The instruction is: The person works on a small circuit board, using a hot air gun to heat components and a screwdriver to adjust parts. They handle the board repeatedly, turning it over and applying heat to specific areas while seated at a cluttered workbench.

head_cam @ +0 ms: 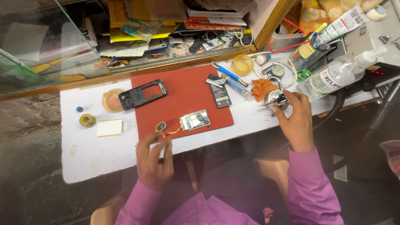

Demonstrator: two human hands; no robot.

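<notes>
A small round metal tin (pixel 278 98) sits upright on the white bench at three o'clock of the red mat, beside an orange cloth, while a bare circuit board (pixel 195 120) with wired speaker lies flat at the mat's six o'clock edge.

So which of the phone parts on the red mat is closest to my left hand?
The circuit board with its wired round part, at the mat's front edge just above your left hand. The black frame and battery lie farther back.

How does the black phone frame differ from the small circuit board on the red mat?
The phone frame is black, larger and hollow; the circuit board is pale, smaller and solid. Thin wires join the circuit board to a small round part; the phone frame lies alone. Both lie flat on the red mat.
</notes>
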